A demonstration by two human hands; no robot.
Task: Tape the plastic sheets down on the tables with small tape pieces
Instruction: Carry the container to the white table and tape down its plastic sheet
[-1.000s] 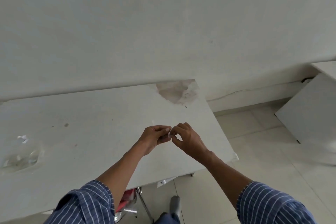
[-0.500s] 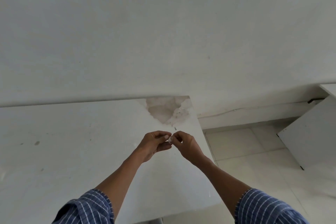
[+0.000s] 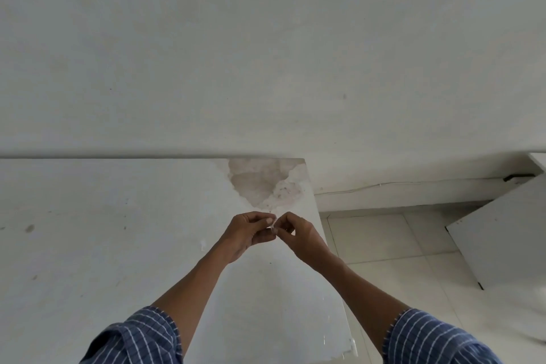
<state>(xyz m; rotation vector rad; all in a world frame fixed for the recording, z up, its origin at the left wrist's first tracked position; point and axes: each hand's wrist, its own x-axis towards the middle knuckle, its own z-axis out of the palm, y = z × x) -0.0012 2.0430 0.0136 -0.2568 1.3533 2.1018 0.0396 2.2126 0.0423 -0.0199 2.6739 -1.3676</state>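
White tabletop fills the lower left of my view. A thin, clear plastic sheet seems to lie over its right end, showing only as glints near the corner at 5 o'clock. Above it the left hand and right hand meet fingertip to fingertip, both pinching a small tape piece in the air, at 6 o'clock of the brown stain. I judge the tape nearly weightless, limp and sticky. It is best held by its very ends and kept taut so it cannot curl onto itself.
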